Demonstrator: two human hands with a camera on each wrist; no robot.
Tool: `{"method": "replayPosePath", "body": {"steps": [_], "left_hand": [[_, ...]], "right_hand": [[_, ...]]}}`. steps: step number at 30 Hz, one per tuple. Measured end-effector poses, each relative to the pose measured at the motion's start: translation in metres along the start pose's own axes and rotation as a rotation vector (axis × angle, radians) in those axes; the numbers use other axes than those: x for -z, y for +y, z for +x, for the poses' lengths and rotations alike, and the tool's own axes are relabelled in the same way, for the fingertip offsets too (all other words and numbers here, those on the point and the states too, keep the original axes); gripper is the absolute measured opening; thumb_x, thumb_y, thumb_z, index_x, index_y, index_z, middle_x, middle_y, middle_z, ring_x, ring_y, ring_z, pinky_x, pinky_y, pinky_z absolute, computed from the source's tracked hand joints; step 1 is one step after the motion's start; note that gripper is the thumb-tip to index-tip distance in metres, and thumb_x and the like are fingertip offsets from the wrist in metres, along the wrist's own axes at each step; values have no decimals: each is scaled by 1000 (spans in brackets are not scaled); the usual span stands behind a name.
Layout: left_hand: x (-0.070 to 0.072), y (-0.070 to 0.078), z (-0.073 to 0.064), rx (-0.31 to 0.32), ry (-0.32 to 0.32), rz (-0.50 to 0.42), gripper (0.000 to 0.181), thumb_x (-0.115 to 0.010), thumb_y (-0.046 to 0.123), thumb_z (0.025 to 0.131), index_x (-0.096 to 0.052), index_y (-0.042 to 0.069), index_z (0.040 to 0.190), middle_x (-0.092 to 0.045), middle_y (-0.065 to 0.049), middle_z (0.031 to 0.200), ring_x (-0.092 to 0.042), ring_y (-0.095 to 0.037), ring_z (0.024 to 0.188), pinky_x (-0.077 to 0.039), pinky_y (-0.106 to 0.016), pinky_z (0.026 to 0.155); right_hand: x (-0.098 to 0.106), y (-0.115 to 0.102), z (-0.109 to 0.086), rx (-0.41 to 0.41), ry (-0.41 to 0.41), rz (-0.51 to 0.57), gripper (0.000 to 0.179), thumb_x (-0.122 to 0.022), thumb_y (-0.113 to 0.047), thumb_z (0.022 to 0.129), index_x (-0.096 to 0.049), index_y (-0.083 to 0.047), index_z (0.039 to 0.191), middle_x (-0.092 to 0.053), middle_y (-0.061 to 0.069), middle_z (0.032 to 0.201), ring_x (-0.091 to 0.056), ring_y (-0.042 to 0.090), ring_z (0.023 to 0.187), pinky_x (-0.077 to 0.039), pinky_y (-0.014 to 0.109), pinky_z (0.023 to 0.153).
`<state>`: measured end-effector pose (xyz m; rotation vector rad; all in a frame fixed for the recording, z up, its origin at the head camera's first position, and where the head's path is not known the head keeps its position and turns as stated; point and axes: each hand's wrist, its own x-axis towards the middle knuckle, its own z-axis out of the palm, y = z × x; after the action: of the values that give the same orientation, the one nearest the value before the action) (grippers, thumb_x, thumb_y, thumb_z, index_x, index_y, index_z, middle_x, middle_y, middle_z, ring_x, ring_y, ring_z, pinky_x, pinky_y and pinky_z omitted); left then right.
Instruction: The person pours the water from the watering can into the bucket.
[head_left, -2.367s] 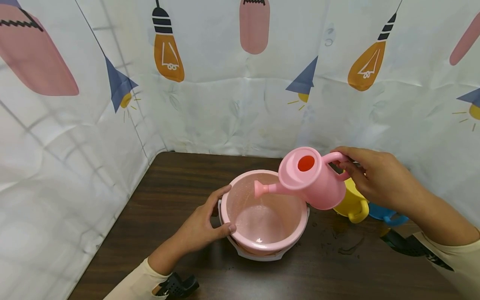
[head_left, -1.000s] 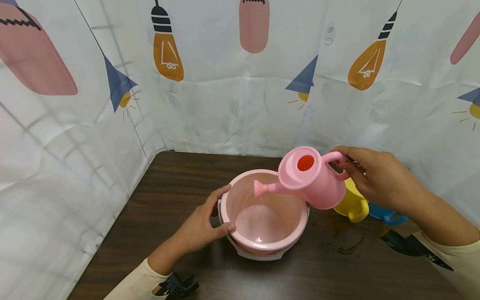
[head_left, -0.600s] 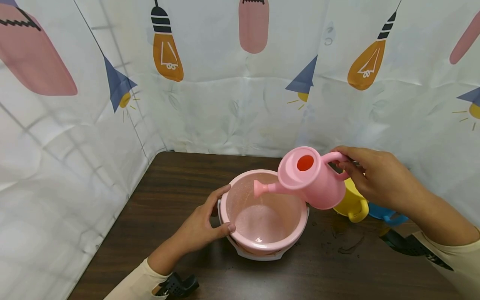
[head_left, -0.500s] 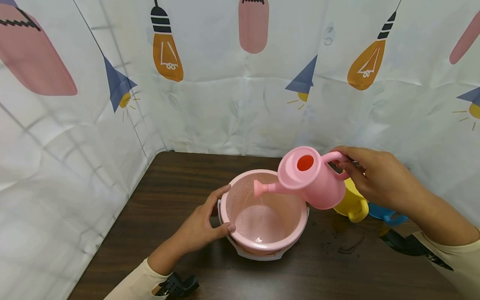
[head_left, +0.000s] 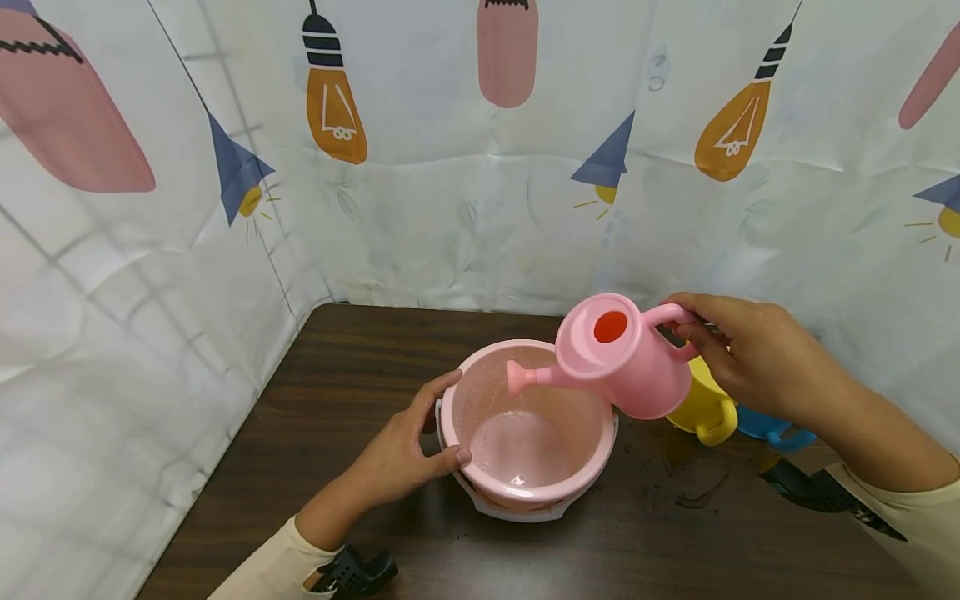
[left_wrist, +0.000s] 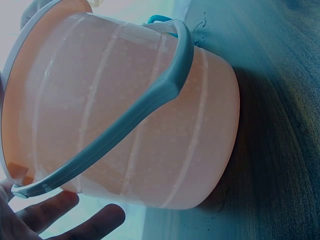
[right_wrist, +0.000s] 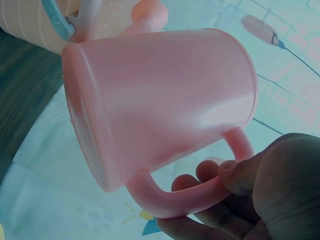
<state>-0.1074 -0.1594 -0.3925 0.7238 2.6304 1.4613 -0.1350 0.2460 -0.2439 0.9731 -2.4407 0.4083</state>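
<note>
A pink watering can [head_left: 633, 367] is tilted, its spout reaching over a pale pink bucket [head_left: 525, 492]. My right hand [head_left: 757, 350] grips the can's handle; in the right wrist view the fingers and thumb wrap round that handle [right_wrist: 180, 200]. Faint thin streaks show below the spout's head, inside the bucket. On the bucket's left side my left hand [head_left: 405, 446] holds the rim, thumb over the edge and fingers along the outside. The left wrist view shows the bucket's wall [left_wrist: 125, 100] with its grey handle [left_wrist: 120, 130] hanging down and two fingers stretched out below.
Behind the right hand stand a yellow cup-like vessel [head_left: 705, 404] and a blue one [head_left: 768, 425], both partly hidden. Wet marks [head_left: 701, 496] lie on the dark wooden table [head_left: 360, 367]. A patterned white sheet [head_left: 435, 225] hangs at the back and left.
Both hands, the watering can and the bucket keep the same places. Only the faint streaks under the spout vary slightly.
</note>
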Motion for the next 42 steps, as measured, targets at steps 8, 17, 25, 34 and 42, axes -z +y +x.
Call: {"method": "replayPosePath", "body": {"steps": [8,17,25,34,42], "left_hand": [[0,0,0,-1,1,2,89,-77,42,87,-26,39,159,-55,-7,143,-61,-18,120,-49,-51,95],[0,1,0,6,-4,-12,89,-77,41,87,-25,40,159,-54,-6,143,-60,-18,120,-49,-49,96],[0,0,0,-4,-2,-7,89,-77,41,87,-25,40,159,-54,-7,144,-60,-18,120,-49,-48,96],[0,1,0,5,-6,-13,89,-77,41,87,-25,40,159,-54,-8,144,-61,-19,121,-49,-52,96],[0,1,0,6,-7,-16,89,-77,41,87,-25,40,159,-53,-7,145,-60,-20,121,-49,-54,96]], "right_hand": [[0,0,1,-2,-3,5,40,-76,7,85,-68,-14,118,-68,-6,89,-64,10,72,-51,29,58],[0,0,0,-6,-8,5,41,-76,8,84,-68,-12,119,-68,-5,90,-65,11,72,-52,30,58],[0,0,0,-5,-8,11,41,-76,8,85,-68,-13,119,-69,-5,91,-68,12,73,-52,29,57],[0,0,0,2,-9,1,40,-76,7,85,-68,-13,118,-66,-7,88,-63,10,72,-52,31,58],[0,0,0,4,-6,3,41,-76,7,84,-68,-13,119,-67,-7,88,-62,9,72,-51,29,59]]}}
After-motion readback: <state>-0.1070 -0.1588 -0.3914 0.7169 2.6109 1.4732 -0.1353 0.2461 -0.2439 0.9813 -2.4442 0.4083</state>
